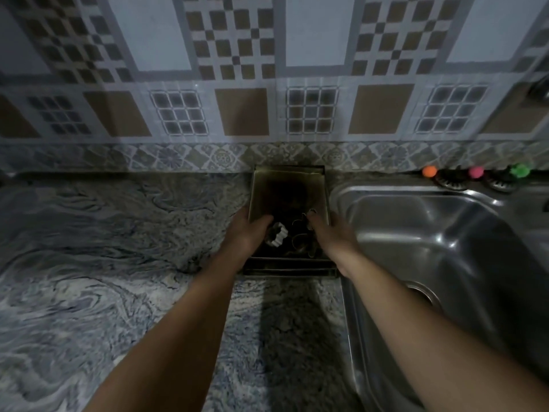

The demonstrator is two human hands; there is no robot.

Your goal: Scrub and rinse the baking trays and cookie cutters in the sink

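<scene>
A dark, stained baking tray (286, 179) rests on the marbled counter, just left of the steel sink (439, 233). A second tray edge (289, 267) shows beneath its near side. Inside lie a white fluted cookie cutter (277, 234) and thin metal cutters (300, 233). My left hand (248, 233) holds the tray's left rim, thumb inside beside the white cutter. My right hand (332, 233) holds the right rim, thumb inside. The light is dim.
The marbled counter (118, 248) spreads left and toward me. The sink drain (421, 292) shows beside my right forearm. Orange (430, 171), pink (476, 171) and green (520, 170) knobs sit behind the sink. A tiled wall (267, 84) rises right behind the tray.
</scene>
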